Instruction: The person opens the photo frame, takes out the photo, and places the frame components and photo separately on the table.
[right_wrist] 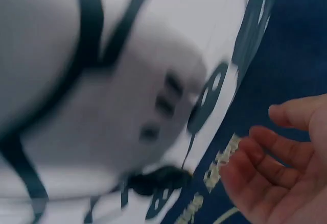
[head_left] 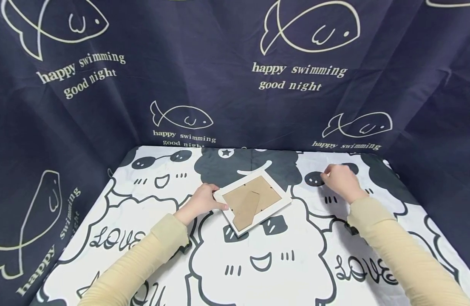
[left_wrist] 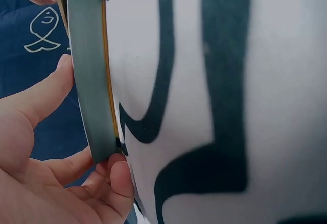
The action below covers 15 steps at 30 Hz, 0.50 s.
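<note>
In the head view, a white picture frame [head_left: 221, 196] shows its back, with a brown backing board [head_left: 271, 191] and a brown easel stand [head_left: 247, 208] folded flat on it. My left hand [head_left: 202, 200] grips the frame at its left corner. Seen from the left wrist, the thumb of my left hand [left_wrist: 56, 147] lies on one side of the frame's edge [left_wrist: 92, 81] and the fingers curl at the other. Off to the right, my right hand [head_left: 341, 180] hovers over the cloth. The right wrist view shows my right hand [right_wrist: 286, 168] with fingers loosely bent, nothing between them.
A white cloth [head_left: 235, 263] printed with black sheep faces and letters covers the table. Dark blue curtains [head_left: 235, 76] with fish drawings and text stand behind it and at both sides.
</note>
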Motion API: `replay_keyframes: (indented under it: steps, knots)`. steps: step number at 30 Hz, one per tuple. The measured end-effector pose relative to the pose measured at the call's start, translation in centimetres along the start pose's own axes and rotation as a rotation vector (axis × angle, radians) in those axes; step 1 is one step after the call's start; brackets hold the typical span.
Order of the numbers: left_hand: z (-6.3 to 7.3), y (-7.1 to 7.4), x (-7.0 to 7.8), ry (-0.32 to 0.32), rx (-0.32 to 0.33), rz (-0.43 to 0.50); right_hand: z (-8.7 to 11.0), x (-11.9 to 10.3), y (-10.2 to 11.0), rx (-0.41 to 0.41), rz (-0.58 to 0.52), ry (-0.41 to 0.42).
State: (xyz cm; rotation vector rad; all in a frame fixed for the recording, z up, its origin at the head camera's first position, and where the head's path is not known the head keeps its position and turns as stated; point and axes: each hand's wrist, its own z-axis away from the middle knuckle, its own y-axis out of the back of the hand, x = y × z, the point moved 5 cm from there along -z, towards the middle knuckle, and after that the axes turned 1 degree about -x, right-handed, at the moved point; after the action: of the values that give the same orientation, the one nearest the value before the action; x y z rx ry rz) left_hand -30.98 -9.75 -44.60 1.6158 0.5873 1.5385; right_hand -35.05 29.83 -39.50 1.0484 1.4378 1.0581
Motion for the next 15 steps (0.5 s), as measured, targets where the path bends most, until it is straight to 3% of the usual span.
replay_keyframes:
  steps: [9,15]
  knots:
    - [0.1,-0.2,0.0,-0.009,0.014,-0.025,-2.1,4.5,-0.3,0.008,0.045,-0.136]
    - [0.1,0.0,0.3,0.004,0.000,-0.051,-2.7,5.9,-1.4,-0.075,0.029,-0.232]
